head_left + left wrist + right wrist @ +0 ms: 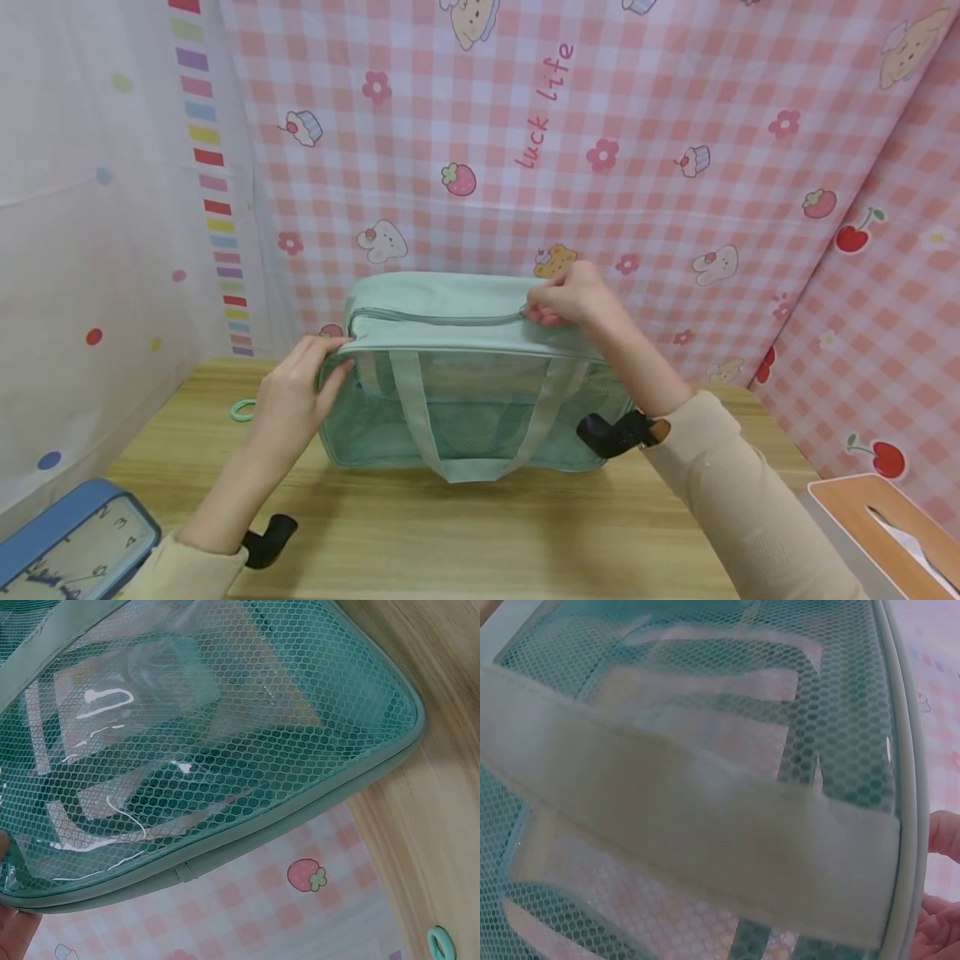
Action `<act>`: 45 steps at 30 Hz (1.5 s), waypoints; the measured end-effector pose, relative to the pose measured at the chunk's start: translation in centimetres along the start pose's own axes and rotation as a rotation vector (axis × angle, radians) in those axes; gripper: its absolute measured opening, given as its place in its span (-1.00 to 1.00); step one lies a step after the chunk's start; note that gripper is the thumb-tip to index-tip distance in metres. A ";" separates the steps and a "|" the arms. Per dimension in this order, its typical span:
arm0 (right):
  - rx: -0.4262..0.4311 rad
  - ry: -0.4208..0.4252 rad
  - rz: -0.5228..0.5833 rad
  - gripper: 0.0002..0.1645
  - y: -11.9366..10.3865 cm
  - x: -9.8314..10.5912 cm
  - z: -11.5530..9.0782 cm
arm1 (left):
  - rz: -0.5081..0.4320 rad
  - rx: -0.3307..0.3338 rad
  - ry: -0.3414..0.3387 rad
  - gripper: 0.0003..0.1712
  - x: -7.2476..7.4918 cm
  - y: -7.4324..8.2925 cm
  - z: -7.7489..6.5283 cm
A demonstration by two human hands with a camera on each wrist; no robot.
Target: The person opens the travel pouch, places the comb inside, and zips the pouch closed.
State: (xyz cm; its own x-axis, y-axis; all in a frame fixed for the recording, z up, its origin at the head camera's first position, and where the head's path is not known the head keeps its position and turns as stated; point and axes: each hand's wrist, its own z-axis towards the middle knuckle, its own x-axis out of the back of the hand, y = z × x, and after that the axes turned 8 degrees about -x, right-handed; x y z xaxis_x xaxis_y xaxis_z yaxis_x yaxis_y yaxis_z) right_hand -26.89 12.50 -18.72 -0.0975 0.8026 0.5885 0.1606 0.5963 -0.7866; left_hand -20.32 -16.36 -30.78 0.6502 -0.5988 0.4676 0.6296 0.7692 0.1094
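The right hand (572, 296) partly hides the bag zipper (442, 320).

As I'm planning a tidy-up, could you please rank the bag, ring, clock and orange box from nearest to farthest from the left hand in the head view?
1. Bag: pinched at its upper left by the left hand.
2. Ring: just to the hand's left.
3. Clock: lower left.
4. Orange box: lower right.

Ribbed beige on my right sleeve (742, 492), softer cream on my left sleeve (187, 571), and look, a glossy black right fitting (611, 435), a bent black left fitting (270, 542)!
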 end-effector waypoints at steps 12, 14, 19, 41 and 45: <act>0.011 -0.020 -0.039 -0.75 -0.7 -1.3 -0.1 | -0.001 0.000 -0.008 -0.67 -0.1 0.0 0.1; 0.015 -0.024 -0.042 -0.75 -0.8 -1.4 -0.1 | 0.001 0.001 -0.008 -0.67 0.0 0.0 0.1; 0.048 -0.022 -0.070 -0.77 -0.8 -1.6 -0.1 | 0.000 0.002 -0.009 -0.68 0.0 -0.1 0.0; 0.107 -0.116 -0.029 -0.82 -3.2 -7.1 -0.1 | -0.002 0.016 -0.020 -0.66 -0.1 0.0 0.0; 0.116 -0.121 -0.016 -0.83 -3.7 -8.1 -0.2 | 0.002 0.021 -0.024 -0.65 0.0 -0.1 -0.2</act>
State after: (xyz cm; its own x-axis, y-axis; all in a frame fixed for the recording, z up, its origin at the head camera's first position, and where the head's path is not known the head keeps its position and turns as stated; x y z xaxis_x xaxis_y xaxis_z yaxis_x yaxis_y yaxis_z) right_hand -26.54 3.83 -20.52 -0.2178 0.7853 0.5796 0.0446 0.6012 -0.7979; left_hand -20.32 -16.49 -30.94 0.6411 -0.5918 0.4886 0.6192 0.7750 0.1264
